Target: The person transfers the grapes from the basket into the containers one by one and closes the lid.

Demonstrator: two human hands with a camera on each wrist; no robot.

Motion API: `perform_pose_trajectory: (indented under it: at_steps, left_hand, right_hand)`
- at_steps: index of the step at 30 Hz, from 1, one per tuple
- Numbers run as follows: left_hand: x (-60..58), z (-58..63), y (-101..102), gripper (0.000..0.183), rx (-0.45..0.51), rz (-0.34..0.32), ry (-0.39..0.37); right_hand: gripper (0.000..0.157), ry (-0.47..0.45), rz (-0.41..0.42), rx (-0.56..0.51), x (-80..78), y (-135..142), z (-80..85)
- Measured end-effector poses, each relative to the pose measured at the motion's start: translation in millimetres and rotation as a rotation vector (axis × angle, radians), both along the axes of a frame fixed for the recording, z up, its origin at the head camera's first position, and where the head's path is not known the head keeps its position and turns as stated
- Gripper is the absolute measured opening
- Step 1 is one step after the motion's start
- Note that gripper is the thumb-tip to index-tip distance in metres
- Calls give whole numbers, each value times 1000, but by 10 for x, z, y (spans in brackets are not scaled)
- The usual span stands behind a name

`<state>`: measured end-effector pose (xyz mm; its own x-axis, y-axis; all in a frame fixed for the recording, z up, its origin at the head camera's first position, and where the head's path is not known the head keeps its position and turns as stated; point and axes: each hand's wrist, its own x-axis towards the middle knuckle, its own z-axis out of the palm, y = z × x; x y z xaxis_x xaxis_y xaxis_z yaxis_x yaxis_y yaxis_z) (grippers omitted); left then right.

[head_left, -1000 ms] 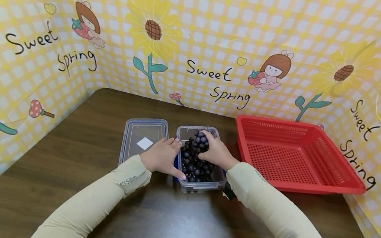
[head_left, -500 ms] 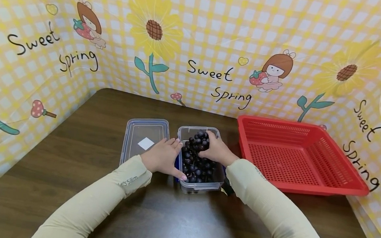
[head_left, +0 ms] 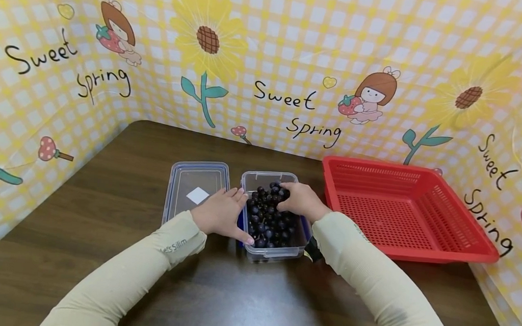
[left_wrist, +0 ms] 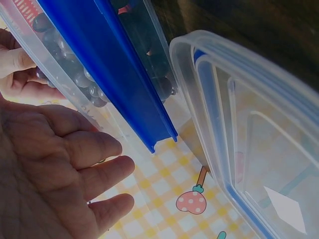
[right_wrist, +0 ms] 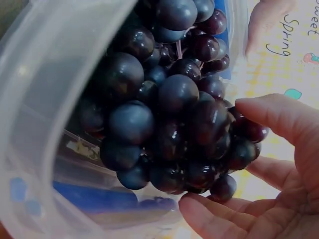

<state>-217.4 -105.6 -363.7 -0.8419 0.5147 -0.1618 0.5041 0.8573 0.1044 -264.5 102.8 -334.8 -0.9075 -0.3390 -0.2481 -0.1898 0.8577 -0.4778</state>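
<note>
A bunch of dark purple grapes (head_left: 268, 217) lies in a clear plastic container (head_left: 274, 252) with blue side clips, its far end heaped towards the right wall. My right hand (head_left: 304, 199) holds that far end. In the right wrist view, the thumb (right_wrist: 269, 112) is against the grapes on one side and the fingers are under them. My left hand (head_left: 222, 213) spreads along the container's left rim, thumb at the near corner. The left wrist view shows its fingers straight, beside the lowered blue clip (left_wrist: 119, 74).
A clear lid (head_left: 186, 182) with a blue seal and white sticker lies left of the container. To the right stands a red perforated basket (head_left: 401, 253). A small black object (head_left: 313, 250) is beside the container's right side. Patterned cloth (head_left: 279, 47) walls the table's back and sides.
The far end of the grape bunch has sunk lower into the container, and my right hand has come down with it, its fingers closer together. My left hand has stayed at the rim.
</note>
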Motion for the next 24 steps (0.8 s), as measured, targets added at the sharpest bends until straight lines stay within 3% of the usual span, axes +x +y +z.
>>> perform_pose_trajectory:
  at_steps: [6, 12, 14, 19, 24]
  left_hand:
    - [12, 11, -9, 113, 8, -1, -5]
    - [-11, 60, -127, 101, 25, 2, -55]
    - [-22, 113, -226, 96, 83, 14, -72]
    - [-55, 241, -627, 90, 329, 85, -82]
    - [-2, 306, -1074, 89, 566, 253, -259]
  right_hand:
    - [54, 42, -10, -29, 18, 17, 73]
    - [44, 124, 3, -158, 7, -40, 103]
    - [42, 135, -17, -223, 12, -92, 118]
    - [42, 118, -90, -414, 41, -308, 176]
    - [49, -33, -114, -564, 126, -606, 180]
